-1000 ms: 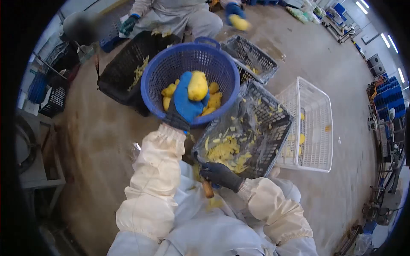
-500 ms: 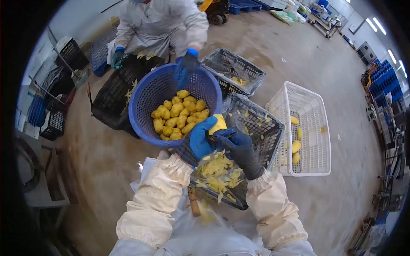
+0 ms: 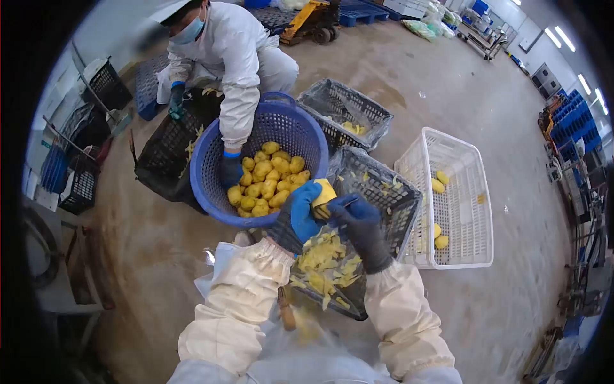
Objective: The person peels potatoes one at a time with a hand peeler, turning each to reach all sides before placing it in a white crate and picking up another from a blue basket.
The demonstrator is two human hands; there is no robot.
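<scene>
1. Blue basket [image 3: 304, 131], upper centre-left: contains yellow potatoes [image 3: 262, 182].
2. Black crate [image 3: 398, 219], right of centre: contains peelings [image 3: 324, 259]. Work above it so scraps should drop inside.
3. Right hand [image 3: 362, 229], dark glove, centre: fingers curled at the potato; cannot tell what they grasp. Use light, even strokes, directed clear of the left fingers.
4. Left hand [image 3: 303, 212], blue glove, centre: fingers grasp the potato. Keep fingertips behind the worked face.
5. Held potato [image 3: 325, 192], centre, between both hands: turn it in small increments.
</scene>
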